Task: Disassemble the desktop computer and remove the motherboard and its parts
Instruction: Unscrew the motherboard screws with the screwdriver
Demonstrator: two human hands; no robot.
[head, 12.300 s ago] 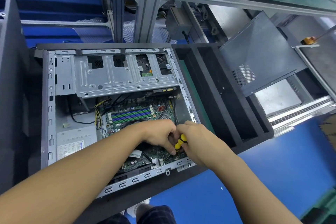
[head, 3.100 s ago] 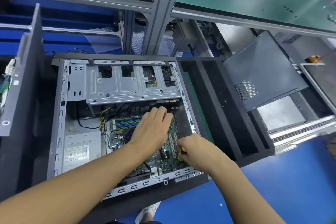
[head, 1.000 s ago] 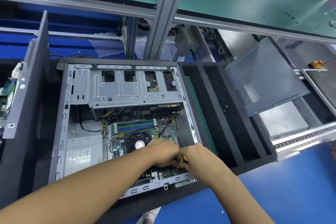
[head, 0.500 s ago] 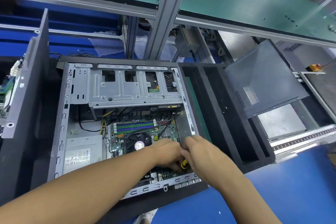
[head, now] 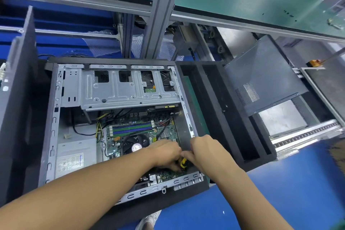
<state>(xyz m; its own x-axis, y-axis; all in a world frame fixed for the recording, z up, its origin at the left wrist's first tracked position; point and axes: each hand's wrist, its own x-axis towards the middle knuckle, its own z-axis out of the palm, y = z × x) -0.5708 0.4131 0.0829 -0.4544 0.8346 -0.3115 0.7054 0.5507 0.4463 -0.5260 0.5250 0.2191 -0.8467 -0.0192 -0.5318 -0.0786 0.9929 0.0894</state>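
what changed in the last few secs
The left hand lay flat on the motherboard three seconds ago; it has drawn back to the near edge, fingers curled beside the yellow screwdriver. The right hand kept gripping the screwdriver there. Motherboard, fan and case stayed put.

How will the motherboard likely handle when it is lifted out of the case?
The motherboard looks like a thin rigid board, so probably stiff yet fragile at its edges. The fan cooler sitting on it likely makes that end heavier. Black cables crossing it seem plugged in and may tug it back.
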